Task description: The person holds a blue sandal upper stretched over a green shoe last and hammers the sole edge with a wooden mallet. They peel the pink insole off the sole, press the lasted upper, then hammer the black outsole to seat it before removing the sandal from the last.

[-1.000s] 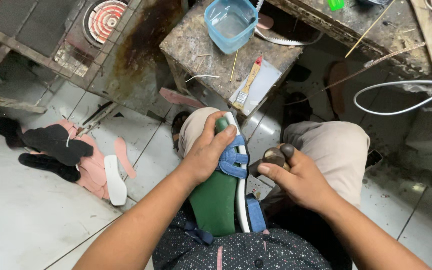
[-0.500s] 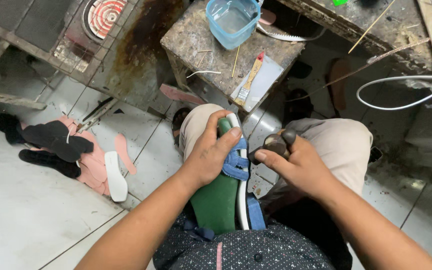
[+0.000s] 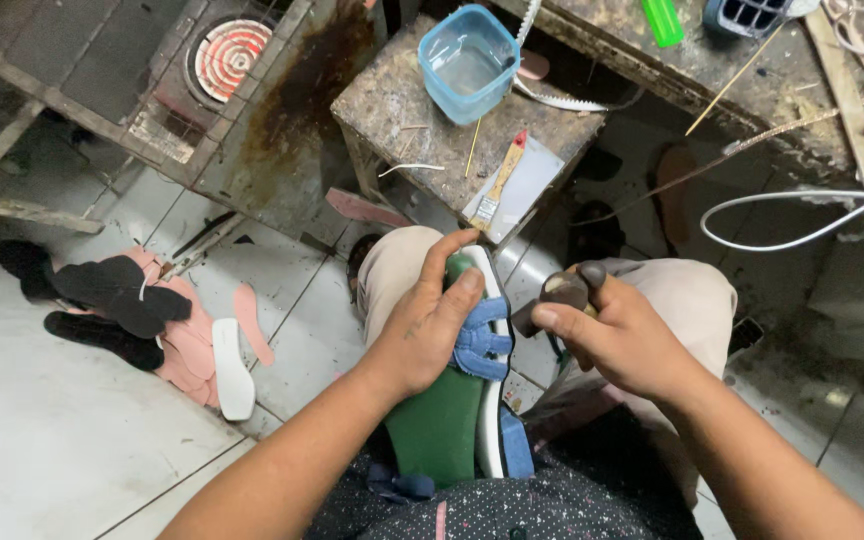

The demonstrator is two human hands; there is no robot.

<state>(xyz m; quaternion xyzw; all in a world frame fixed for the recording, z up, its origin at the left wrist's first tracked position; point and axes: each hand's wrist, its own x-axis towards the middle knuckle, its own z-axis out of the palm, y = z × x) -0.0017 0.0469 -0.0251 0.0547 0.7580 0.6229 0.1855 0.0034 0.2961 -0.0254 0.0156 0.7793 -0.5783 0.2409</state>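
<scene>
1. Your left hand [image 3: 430, 330] is clamped around a green shoe last [image 3: 442, 430] carrying a sandal with a white sole [image 3: 493, 400] and blue straps [image 3: 482, 345]; it stands on your lap between your knees, thumb and fingers closed over the toe end.
2. Your right hand [image 3: 624, 340] is closed around a small dark-headed hammer [image 3: 557, 295], its head just beside the straps, to the right of your left thumb.
3. Keep the last braced firmly against your thigh so it does not rock under taps.
4. Keep your left thumb clear of the strap edge; judged from this angle, it sits near where the hammer head would land.
5. Light, square blows likely suit the strap best.
6. Beyond your hands on the worktop [image 3: 382, 100] lie a small brush [image 3: 500, 182] and a blue tub [image 3: 467, 62].
</scene>
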